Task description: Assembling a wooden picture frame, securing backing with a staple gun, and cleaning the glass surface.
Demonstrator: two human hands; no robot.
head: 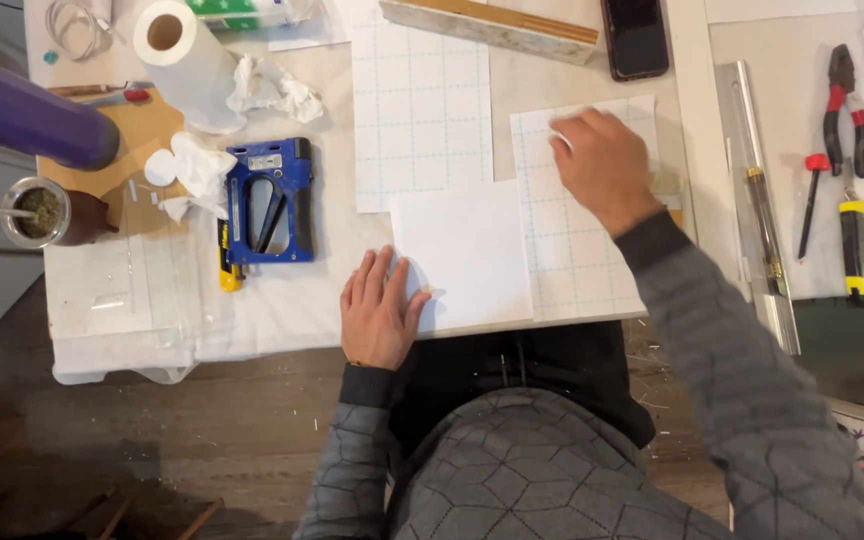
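The left hand (380, 310) lies flat and open, fingers spread, touching the plain white sheet (464, 255) at its 8 o'clock edge. The right hand (604, 165) presses on the grid sheet (577, 250), fingers curled, gripping nothing I can see. A blue stapler (267, 200) sits at 9 o'clock.

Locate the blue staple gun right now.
In the head view, the blue staple gun lies flat on the white table, to the left of the left hand, beside crumpled tissue and below the paper towel roll.
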